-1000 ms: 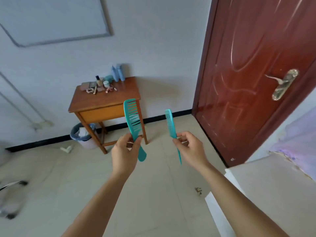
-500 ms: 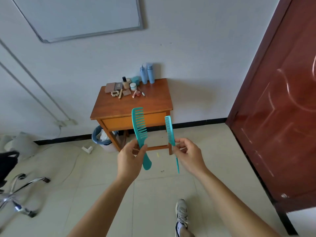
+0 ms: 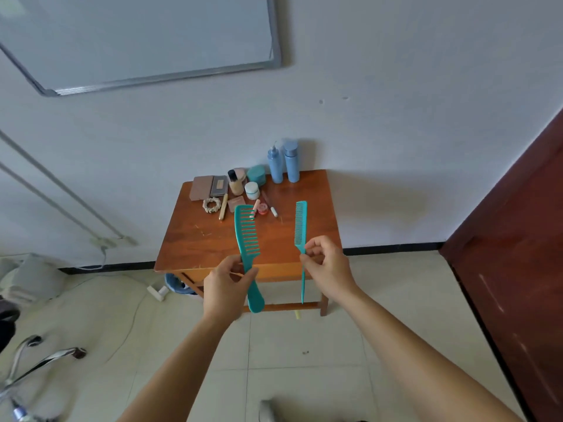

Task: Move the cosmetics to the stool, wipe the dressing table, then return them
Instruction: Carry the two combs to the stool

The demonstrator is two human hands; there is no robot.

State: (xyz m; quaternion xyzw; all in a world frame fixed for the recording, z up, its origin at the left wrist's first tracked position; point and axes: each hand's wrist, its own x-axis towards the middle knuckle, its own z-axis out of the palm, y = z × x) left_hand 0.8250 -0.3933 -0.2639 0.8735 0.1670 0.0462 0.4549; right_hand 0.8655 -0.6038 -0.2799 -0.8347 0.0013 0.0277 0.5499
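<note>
Closer than half a second ago, the small brown wooden dressing table (image 3: 198,245) now sits nearer and more central, and both hands have lifted so the combs overlap its top. It stands against a white wall on pale floor tiles (image 3: 304,376). A silver-framed whiteboard (image 3: 137,41) hangs at the upper left and a dark red-brown door (image 3: 518,239) fills the right edge. A blue waste bin (image 3: 176,283) stands under the table, and the chrome legs of a swivel chair (image 3: 30,360) show at the lower left.

Cosmetics are grouped at the table's back: two tall pale-blue bottles (image 3: 283,164) by the wall, a teal round jar (image 3: 256,175), a small white jar (image 3: 252,190), a beige foundation bottle with a black cap (image 3: 234,184), two flat brown palettes (image 3: 210,187) and a beige scrunchie (image 3: 211,205).

The left hand (image 3: 227,284) pinches the handle of a teal plastic wide-tooth comb (image 3: 248,248) between thumb and curled fingers. Its long axis runs near upright and leans slightly left at the top, with the teeth facing right and the rounded handle end down. The right hand (image 3: 327,266) pinches a teal plastic fine-tooth tail comb (image 3: 301,229) where the teeth meet the tail. That comb is upright, its teeth face left and its pointed tail hangs down. Both combs are held in the air in front of the table, well apart from each other.
</note>
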